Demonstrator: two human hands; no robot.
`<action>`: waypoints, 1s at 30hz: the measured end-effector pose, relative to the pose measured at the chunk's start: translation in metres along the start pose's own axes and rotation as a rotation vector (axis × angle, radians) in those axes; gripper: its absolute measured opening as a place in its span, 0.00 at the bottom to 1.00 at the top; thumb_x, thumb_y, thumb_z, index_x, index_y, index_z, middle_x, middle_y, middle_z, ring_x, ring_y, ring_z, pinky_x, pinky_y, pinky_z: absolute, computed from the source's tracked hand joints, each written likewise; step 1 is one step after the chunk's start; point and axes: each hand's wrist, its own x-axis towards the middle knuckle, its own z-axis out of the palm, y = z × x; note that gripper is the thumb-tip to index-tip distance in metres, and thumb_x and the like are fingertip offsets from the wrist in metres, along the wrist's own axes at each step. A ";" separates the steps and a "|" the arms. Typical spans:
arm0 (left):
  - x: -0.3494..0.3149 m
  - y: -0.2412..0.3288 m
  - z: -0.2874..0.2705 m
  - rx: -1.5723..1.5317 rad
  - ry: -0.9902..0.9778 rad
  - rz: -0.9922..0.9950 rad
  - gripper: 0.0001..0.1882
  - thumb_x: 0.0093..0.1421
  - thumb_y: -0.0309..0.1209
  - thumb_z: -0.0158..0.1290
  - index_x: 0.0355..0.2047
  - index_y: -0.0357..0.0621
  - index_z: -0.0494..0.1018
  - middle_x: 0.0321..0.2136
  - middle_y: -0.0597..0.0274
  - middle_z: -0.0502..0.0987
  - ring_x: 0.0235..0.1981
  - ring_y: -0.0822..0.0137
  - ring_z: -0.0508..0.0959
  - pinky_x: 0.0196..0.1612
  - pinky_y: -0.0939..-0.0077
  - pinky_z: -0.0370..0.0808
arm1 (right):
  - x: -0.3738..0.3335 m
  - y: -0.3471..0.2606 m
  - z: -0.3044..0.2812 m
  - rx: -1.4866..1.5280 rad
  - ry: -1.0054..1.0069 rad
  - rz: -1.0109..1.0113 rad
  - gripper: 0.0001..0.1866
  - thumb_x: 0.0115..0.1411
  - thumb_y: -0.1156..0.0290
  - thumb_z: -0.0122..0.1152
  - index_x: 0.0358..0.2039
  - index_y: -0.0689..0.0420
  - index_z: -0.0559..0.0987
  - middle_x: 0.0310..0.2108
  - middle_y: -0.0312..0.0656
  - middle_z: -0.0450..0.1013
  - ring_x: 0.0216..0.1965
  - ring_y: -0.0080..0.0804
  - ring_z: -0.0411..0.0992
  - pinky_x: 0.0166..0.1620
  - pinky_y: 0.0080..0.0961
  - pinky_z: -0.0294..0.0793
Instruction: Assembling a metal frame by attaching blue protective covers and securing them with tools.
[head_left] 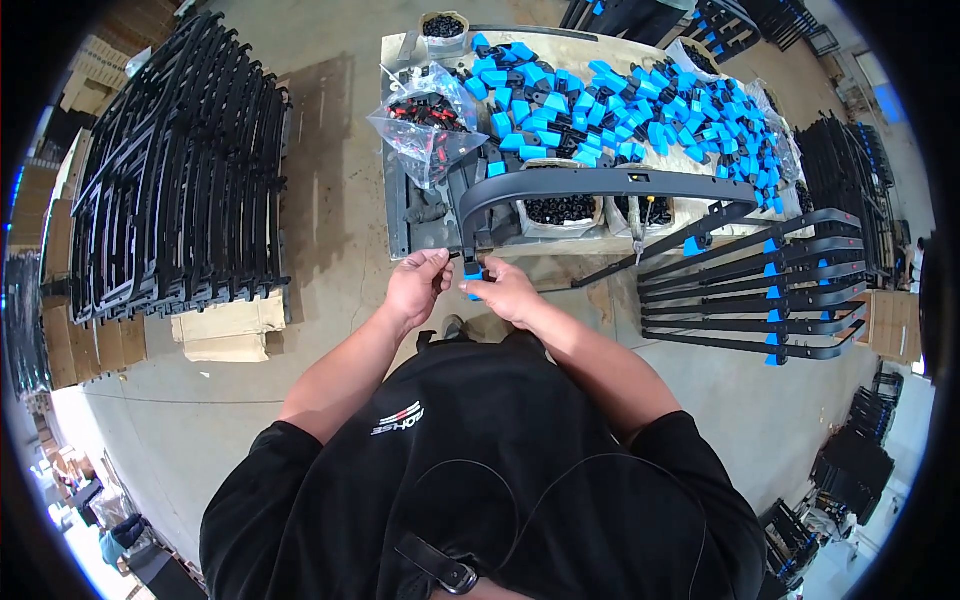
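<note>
Just below the table edge, both hands meet at the near end of a long curved black bar (600, 184). That end drops down from the tabletop toward the person, and a small blue clip (473, 272) sits on it, right between the two hands. The right hand (507, 292) has its fingers closed around the clip from the right side, touching it. The left hand (418, 283) pinches thumb and forefinger at the bar's tip just left of the clip; whether something small is held in that pinch is too small to tell. Both hands are about equally near, the right one in fuller contact with the clip.

From the hands the bar rises, bends, and then runs with its long axis to the right across the front of the table (400, 215), so nearly all its length lies up and right of the fingers.

On the table beyond it lie a clear plastic bag (425, 125) of small red and black parts, open tubs of black pieces (560, 210), and a broad heap of blue clips (620, 110). To the right, finished bars with blue clips (760, 290) are stacked leaning side by side. Left of the table, a large stack of black frames (180, 170) rests on flattened cardboard over a concrete floor (330, 200), with more black frames at the room's far edges.
</note>
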 end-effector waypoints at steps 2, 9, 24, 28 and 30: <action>-0.001 0.002 -0.002 0.024 -0.044 -0.019 0.07 0.69 0.33 0.55 0.36 0.43 0.76 0.28 0.66 0.78 0.28 0.74 0.75 0.33 0.78 0.72 | 0.000 0.001 0.002 0.018 -0.003 0.023 0.28 0.55 0.65 0.73 0.53 0.64 0.76 0.42 0.41 0.78 0.42 0.26 0.75 0.47 0.26 0.74; 0.002 0.002 -0.001 -0.026 -0.067 -0.078 0.10 0.70 0.35 0.54 0.33 0.44 0.75 0.26 0.67 0.77 0.26 0.75 0.74 0.31 0.80 0.72 | -0.003 0.005 0.005 0.188 -0.002 -0.046 0.24 0.58 0.67 0.71 0.53 0.57 0.76 0.31 0.31 0.74 0.25 0.14 0.63 0.26 0.17 0.60; 0.010 0.002 -0.011 -0.063 -0.169 -0.154 0.09 0.69 0.36 0.56 0.35 0.46 0.75 0.28 0.69 0.79 0.27 0.77 0.76 0.34 0.82 0.75 | -0.009 0.003 0.005 0.296 -0.022 0.010 0.16 0.59 0.66 0.69 0.46 0.54 0.78 0.29 0.31 0.72 0.22 0.13 0.59 0.22 0.15 0.55; 0.008 0.000 -0.003 -0.057 -0.102 -0.161 0.08 0.68 0.36 0.57 0.36 0.45 0.76 0.27 0.69 0.78 0.27 0.76 0.76 0.33 0.82 0.74 | -0.012 0.002 0.003 0.321 -0.036 0.075 0.17 0.59 0.66 0.69 0.48 0.54 0.78 0.29 0.30 0.72 0.22 0.13 0.60 0.22 0.15 0.55; 0.012 -0.003 -0.001 -0.071 -0.099 -0.118 0.08 0.68 0.35 0.57 0.36 0.44 0.76 0.28 0.68 0.79 0.27 0.76 0.76 0.31 0.81 0.73 | -0.010 0.001 0.003 0.330 -0.044 0.124 0.21 0.58 0.66 0.69 0.51 0.56 0.79 0.31 0.31 0.73 0.23 0.16 0.61 0.25 0.18 0.60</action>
